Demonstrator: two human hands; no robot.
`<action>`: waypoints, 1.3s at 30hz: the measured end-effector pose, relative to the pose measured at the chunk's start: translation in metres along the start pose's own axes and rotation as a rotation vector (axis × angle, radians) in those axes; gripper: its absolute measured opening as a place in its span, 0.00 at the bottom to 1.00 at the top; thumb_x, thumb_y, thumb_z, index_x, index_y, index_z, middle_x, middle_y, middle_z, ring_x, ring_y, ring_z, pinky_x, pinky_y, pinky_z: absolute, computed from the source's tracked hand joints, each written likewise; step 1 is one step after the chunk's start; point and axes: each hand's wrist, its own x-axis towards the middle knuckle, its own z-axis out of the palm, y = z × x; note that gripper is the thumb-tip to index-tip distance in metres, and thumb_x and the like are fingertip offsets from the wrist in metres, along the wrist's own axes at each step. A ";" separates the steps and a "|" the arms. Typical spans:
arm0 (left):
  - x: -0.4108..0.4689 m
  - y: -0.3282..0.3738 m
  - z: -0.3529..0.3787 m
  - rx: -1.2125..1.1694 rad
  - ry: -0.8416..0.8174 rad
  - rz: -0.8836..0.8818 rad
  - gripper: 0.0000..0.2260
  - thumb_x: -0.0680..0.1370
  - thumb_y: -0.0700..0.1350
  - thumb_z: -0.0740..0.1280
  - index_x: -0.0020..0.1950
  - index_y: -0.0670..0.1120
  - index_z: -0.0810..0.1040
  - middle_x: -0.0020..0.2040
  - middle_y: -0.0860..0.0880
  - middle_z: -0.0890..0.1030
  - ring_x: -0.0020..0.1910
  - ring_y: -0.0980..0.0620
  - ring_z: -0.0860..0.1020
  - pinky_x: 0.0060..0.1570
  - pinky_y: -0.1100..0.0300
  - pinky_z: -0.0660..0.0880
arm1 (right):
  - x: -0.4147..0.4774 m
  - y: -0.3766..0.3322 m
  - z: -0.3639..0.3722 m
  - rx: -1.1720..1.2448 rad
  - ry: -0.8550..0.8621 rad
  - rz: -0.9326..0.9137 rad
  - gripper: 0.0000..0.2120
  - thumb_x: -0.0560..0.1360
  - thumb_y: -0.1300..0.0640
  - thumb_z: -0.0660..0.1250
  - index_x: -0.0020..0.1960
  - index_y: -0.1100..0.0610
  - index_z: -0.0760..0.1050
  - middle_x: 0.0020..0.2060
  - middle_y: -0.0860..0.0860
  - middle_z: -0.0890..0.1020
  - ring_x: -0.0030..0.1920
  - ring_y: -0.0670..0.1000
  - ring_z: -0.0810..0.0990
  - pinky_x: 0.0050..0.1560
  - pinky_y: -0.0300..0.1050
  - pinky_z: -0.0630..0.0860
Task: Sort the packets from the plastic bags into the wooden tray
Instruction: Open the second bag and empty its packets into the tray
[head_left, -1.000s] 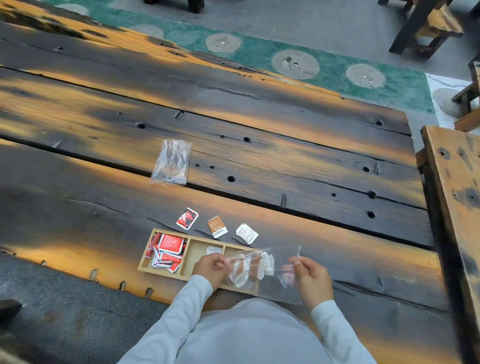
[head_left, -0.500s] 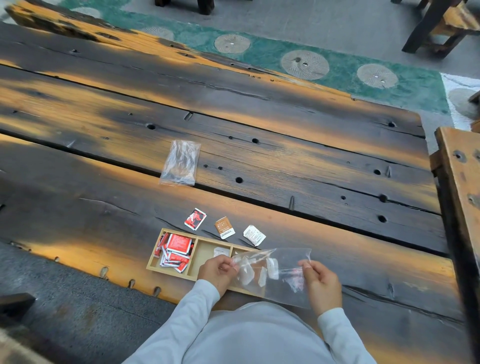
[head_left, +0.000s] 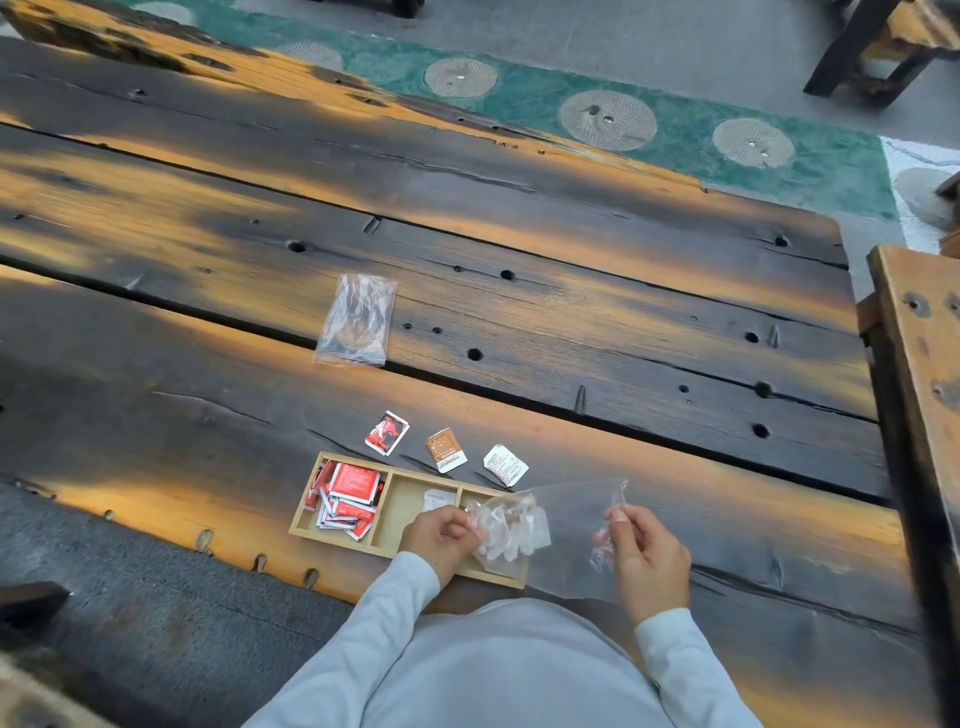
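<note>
Your left hand (head_left: 441, 538), low in the middle of the frame, pinches the left end of a clear plastic bag (head_left: 571, 540), and your right hand (head_left: 647, 558) pinches its upper right corner between thumb and fingertips, so both hands are grasping the same bag. It hangs stretched between them over the right end of the wooden tray (head_left: 303, 514), hiding most of that compartment. A bunch of white packets (head_left: 511, 530) sits inside the bag's left part, just beside your left fingers. Something reddish shows through the plastic near your right palm, too blurred to name. The tray lies at the near edge of the dark plank table (head_left: 571, 322). Its left compartment is heaped with red packets (head_left: 348, 499), and its middle one holds a single pale packet (head_left: 438, 500). Just above the tray three loose packets lie in a row on the table: a red-and-black packet (head_left: 387, 432), a brown packet (head_left: 445, 450) and a white printed packet (head_left: 505, 465). Higher up, near the centre of the frame, a second clear bag (head_left: 357, 320) lies flat, well apart from the tray.
</note>
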 end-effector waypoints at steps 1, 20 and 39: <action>0.000 0.001 0.000 -0.007 -0.004 0.006 0.04 0.64 0.49 0.74 0.36 0.53 0.81 0.36 0.49 0.82 0.39 0.50 0.80 0.52 0.58 0.77 | 0.000 0.002 0.000 -0.011 0.011 -0.015 0.13 0.80 0.64 0.65 0.40 0.50 0.79 0.33 0.38 0.84 0.36 0.39 0.81 0.41 0.44 0.77; -0.010 0.007 -0.012 -0.182 0.069 0.122 0.04 0.69 0.43 0.76 0.40 0.47 0.82 0.37 0.47 0.82 0.39 0.50 0.80 0.45 0.61 0.76 | -0.003 -0.012 0.000 0.082 -0.015 -0.133 0.10 0.78 0.52 0.61 0.41 0.52 0.78 0.29 0.44 0.81 0.30 0.43 0.77 0.34 0.36 0.72; -0.015 0.012 -0.015 -0.230 0.023 0.024 0.06 0.64 0.46 0.73 0.38 0.47 0.81 0.33 0.47 0.81 0.33 0.49 0.79 0.40 0.57 0.75 | 0.004 0.000 -0.001 -0.082 0.107 -0.165 0.12 0.77 0.62 0.68 0.37 0.52 0.78 0.23 0.49 0.70 0.26 0.47 0.67 0.32 0.42 0.68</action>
